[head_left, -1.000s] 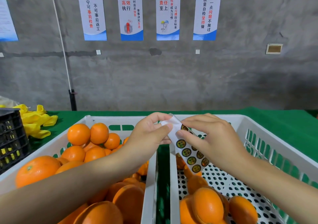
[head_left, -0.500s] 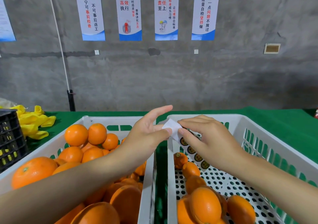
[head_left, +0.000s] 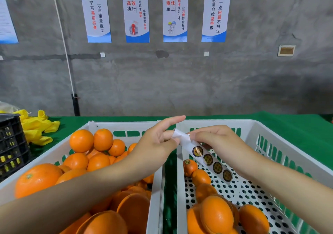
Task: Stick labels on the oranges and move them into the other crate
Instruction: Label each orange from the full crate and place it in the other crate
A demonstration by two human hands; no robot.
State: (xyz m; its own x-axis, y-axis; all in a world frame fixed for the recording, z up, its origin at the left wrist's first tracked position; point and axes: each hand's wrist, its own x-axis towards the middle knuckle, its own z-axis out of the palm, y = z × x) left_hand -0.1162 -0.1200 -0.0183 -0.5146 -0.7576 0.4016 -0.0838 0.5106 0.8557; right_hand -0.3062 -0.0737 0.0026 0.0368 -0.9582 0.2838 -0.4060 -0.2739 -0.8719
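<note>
White backing paper of the label strip [head_left: 201,152] spans the gap between my hands, over the left edge of the right crate [head_left: 216,122]. My left hand [head_left: 158,143] pinches the strip's bare top end with thumb and a finger, index finger stretched out straight. My right hand [head_left: 219,143] curls its fingers on the strip just beside that; four round labels hang below. Unlabelled oranges [head_left: 82,141] fill the left crate [head_left: 54,152]; one labelled orange [head_left: 190,167] lies under the strip. Both crates stand on the green tabletop [head_left: 288,124].
</note>
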